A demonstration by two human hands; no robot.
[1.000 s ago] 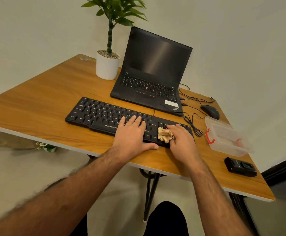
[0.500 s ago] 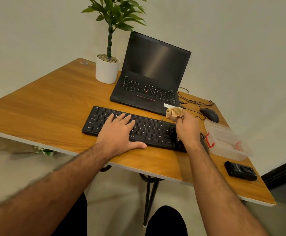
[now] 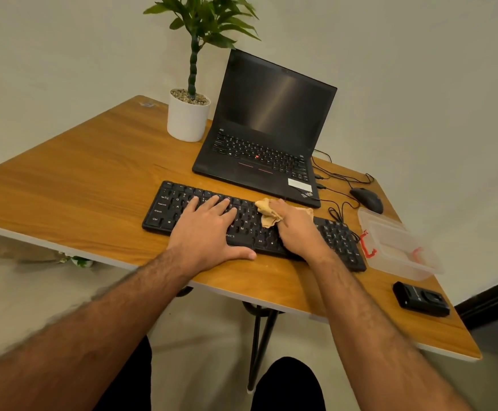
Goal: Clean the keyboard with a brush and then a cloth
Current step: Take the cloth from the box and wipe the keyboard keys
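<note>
Wooden table (image 3: 73, 185) near edge at frame centre, left hand (image 3: 209, 229) flat, fingers spread on keyboard (image 3: 336, 235), right hand (image 3: 296, 228) bunching tan cloth (image 3: 267, 215) mid-keys, clear box (image 3: 399, 247) just right, bare wood left, laptop (image 3: 268, 134) and plant pot (image 3: 187, 120) behind, plain wall (image 3: 64, 54).

Both forearms are bare from wrist to elbow, with dark hair along them and no sleeves showing. The left hand (image 3: 209, 232) and the right hand (image 3: 298, 229) wear no rings, watch or gloves. Below the fingers, both knees are clad in black trousers (image 3: 286, 384).
</note>
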